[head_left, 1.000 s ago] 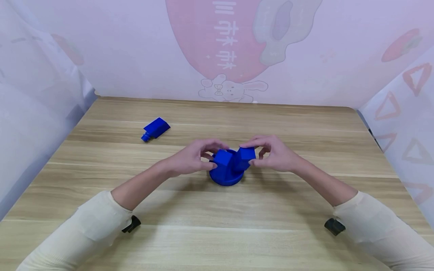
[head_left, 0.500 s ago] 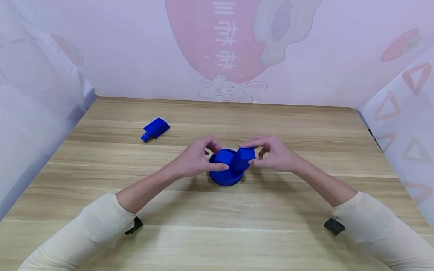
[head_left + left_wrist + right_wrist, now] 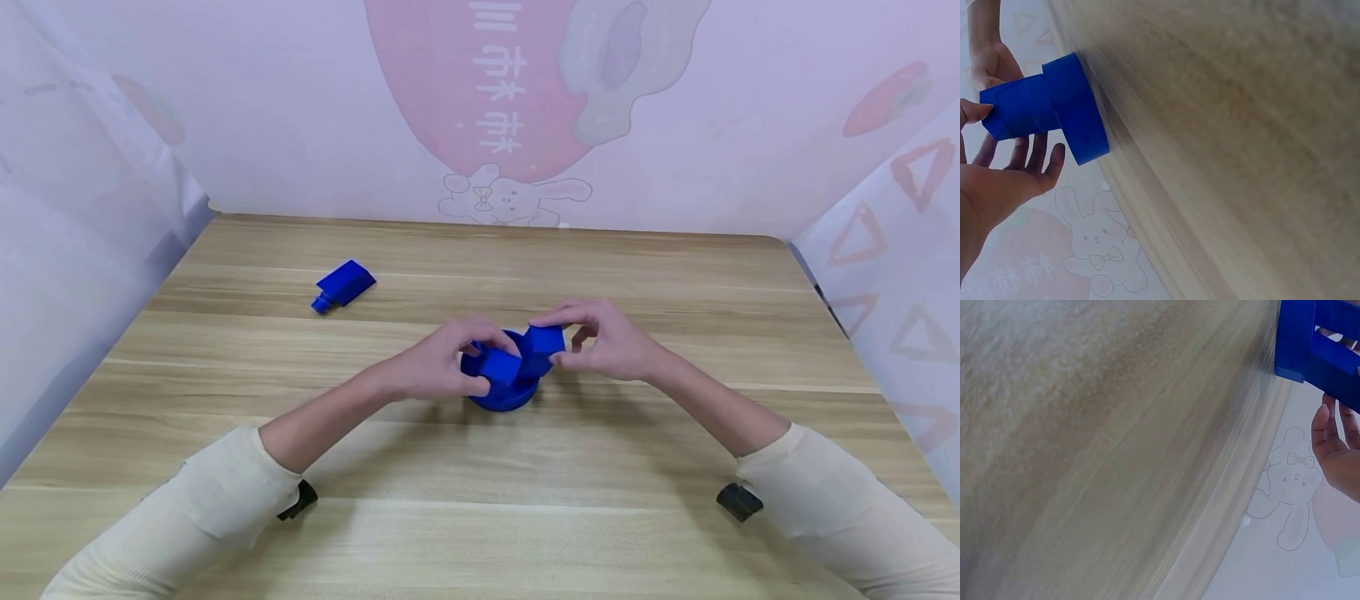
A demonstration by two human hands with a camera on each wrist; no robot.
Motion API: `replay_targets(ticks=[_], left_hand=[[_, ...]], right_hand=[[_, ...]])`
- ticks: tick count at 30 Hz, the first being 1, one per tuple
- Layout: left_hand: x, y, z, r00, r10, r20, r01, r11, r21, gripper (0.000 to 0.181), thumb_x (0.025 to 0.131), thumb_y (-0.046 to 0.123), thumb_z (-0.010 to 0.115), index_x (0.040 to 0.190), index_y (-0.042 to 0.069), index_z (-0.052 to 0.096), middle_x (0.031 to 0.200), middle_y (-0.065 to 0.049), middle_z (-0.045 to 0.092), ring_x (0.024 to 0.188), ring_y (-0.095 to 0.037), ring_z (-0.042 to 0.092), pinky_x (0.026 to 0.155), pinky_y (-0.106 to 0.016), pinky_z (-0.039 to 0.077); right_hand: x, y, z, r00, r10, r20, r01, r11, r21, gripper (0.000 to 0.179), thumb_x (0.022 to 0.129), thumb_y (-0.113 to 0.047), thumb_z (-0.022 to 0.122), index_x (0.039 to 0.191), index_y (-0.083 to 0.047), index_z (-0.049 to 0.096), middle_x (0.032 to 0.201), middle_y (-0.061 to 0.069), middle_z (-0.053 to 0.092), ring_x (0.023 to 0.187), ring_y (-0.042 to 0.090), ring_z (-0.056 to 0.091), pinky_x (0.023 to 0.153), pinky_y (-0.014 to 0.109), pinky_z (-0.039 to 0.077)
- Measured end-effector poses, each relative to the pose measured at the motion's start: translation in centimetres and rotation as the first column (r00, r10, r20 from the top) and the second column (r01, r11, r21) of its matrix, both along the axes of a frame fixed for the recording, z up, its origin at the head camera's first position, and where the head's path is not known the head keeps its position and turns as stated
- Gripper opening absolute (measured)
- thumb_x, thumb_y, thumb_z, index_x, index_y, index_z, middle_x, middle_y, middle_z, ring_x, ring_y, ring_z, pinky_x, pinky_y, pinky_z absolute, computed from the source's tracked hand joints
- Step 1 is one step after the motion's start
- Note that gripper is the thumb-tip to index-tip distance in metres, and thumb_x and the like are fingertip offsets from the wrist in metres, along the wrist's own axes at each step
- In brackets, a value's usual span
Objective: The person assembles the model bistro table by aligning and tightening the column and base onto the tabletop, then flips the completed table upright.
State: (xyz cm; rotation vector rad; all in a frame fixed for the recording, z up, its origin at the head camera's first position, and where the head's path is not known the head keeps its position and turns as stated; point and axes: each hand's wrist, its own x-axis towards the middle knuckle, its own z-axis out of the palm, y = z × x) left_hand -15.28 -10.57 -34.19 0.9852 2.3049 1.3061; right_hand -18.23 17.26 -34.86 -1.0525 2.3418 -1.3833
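Note:
A round, shallow blue base [image 3: 504, 405] stands mid-table, with two angular blue blocks upright in it. My left hand [image 3: 442, 360] grips the left block [image 3: 500, 367] near its top, thumb on the near side and fingers on the far side. On the other side, my right hand [image 3: 609, 342] pinches the right block [image 3: 543, 341], which leans outward. In the left wrist view, the left thumb touches the top of the blue block [image 3: 1021, 107] above the base [image 3: 1079, 112]. The blocks' lower ends are hidden inside the base.
A third blue piece [image 3: 346, 283] with a narrow ridged neck lies at the back left of the wooden table [image 3: 525, 500]. A pale printed sheet [image 3: 285, 108] rises behind the table's back edge. Similar sheets flank both sides.
The left hand released its far-left hold, shifted right and regripped the left block, whose top now sits turned and nearer the front. The right hand and its block stayed still.

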Motion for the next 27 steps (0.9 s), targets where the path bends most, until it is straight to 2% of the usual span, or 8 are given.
replay_targets(ticks=[6, 10, 12, 15, 18, 20, 23, 27], left_hand=[[0.06, -0.21, 0.01, 0.998, -0.059, 0.000, 0.059, 0.998, -0.025, 0.037, 0.086, 0.001, 0.063, 0.122, 0.008, 0.068, 0.133, -0.010, 0.065, 0.123, -0.030, 0.054, 0.100, -0.049, 0.050], [0.16, -0.38, 0.03, 0.998, -0.057, -0.005, 0.057, 0.998, -0.040, 0.041, 0.087, 0.005, 0.072, 0.127, 0.006, 0.064, 0.132, -0.012, 0.064, 0.122, -0.030, 0.055, 0.100, -0.049, 0.050], [0.28, -0.36, 0.01, 0.999, -0.028, -0.015, 0.027, 0.998, -0.053, 0.047, 0.085, 0.012, 0.080, 0.128, 0.004, 0.062, 0.128, -0.012, 0.065, 0.120, -0.029, 0.057, 0.100, -0.049, 0.050], [0.51, -0.17, 0.01, 0.998, 0.049, -0.038, -0.051, 0.996, -0.071, 0.055, 0.080, 0.022, 0.090, 0.122, 0.004, 0.060, 0.119, -0.011, 0.067, 0.113, -0.027, 0.060, 0.098, -0.048, 0.051], [0.71, 0.02, 0.03, 0.991, 0.119, -0.060, -0.123, 0.989, -0.078, 0.053, 0.076, 0.024, 0.094, 0.113, 0.005, 0.060, 0.112, -0.010, 0.069, 0.109, -0.028, 0.063, 0.097, -0.047, 0.053], [0.72, 0.00, 0.02, 0.989, 0.131, -0.067, -0.136, 0.987, -0.082, 0.051, 0.076, 0.024, 0.094, 0.110, 0.005, 0.061, 0.111, -0.009, 0.069, 0.108, -0.029, 0.063, 0.097, -0.047, 0.053], [0.70, -0.17, 0.15, 0.991, 0.110, -0.073, -0.116, 0.990, -0.084, 0.047, 0.077, 0.020, 0.092, 0.111, 0.005, 0.063, 0.113, -0.008, 0.070, 0.110, -0.030, 0.063, 0.098, -0.047, 0.053], [0.48, -0.57, 0.34, 0.996, 0.026, -0.081, -0.031, 0.998, -0.062, 0.043, 0.077, 0.012, 0.088, 0.114, 0.005, 0.068, 0.119, -0.009, 0.068, 0.115, -0.030, 0.061, 0.098, -0.047, 0.053]], right_hand=[[0.06, 0.00, 0.07, 1.000, 0.002, 0.006, -0.002, 1.000, -0.004, 0.042, 0.085, 0.001, 0.076, 0.126, 0.004, 0.071, 0.121, 0.016, 0.071, 0.102, 0.022, 0.064, 0.070, 0.031, 0.058], [0.09, 0.04, 0.06, 1.000, 0.002, 0.005, -0.002, 1.000, -0.005, 0.042, 0.085, 0.000, 0.076, 0.126, 0.004, 0.071, 0.121, 0.016, 0.071, 0.103, 0.024, 0.063, 0.070, 0.032, 0.058], [0.08, 0.06, 0.01, 1.000, 0.004, 0.002, -0.004, 1.000, -0.008, 0.042, 0.086, -0.001, 0.076, 0.126, 0.005, 0.071, 0.121, 0.017, 0.071, 0.104, 0.026, 0.063, 0.070, 0.032, 0.058], [0.08, 0.05, -0.07, 1.000, 0.003, -0.006, -0.004, 1.000, -0.008, 0.041, 0.086, -0.001, 0.075, 0.126, 0.006, 0.070, 0.121, 0.017, 0.072, 0.104, 0.025, 0.063, 0.070, 0.032, 0.059], [0.06, 0.03, -0.13, 1.000, 0.003, -0.012, -0.003, 1.000, -0.009, 0.040, 0.086, -0.001, 0.075, 0.126, 0.005, 0.071, 0.120, 0.017, 0.072, 0.103, 0.022, 0.063, 0.069, 0.032, 0.059], [0.04, 0.04, -0.15, 1.000, 0.002, -0.015, -0.003, 1.000, -0.009, 0.040, 0.086, 0.000, 0.075, 0.126, 0.006, 0.071, 0.120, 0.017, 0.072, 0.102, 0.022, 0.063, 0.069, 0.032, 0.058], [0.06, 0.03, -0.05, 1.000, 0.002, -0.010, -0.002, 1.000, -0.013, 0.041, 0.086, 0.000, 0.075, 0.126, 0.005, 0.071, 0.120, 0.016, 0.071, 0.103, 0.023, 0.063, 0.069, 0.032, 0.058], [0.11, 0.09, 0.05, 1.000, 0.003, -0.005, -0.003, 1.000, -0.015, 0.041, 0.086, 0.000, 0.075, 0.126, 0.004, 0.071, 0.121, 0.017, 0.071, 0.104, 0.026, 0.062, 0.068, 0.032, 0.058]])
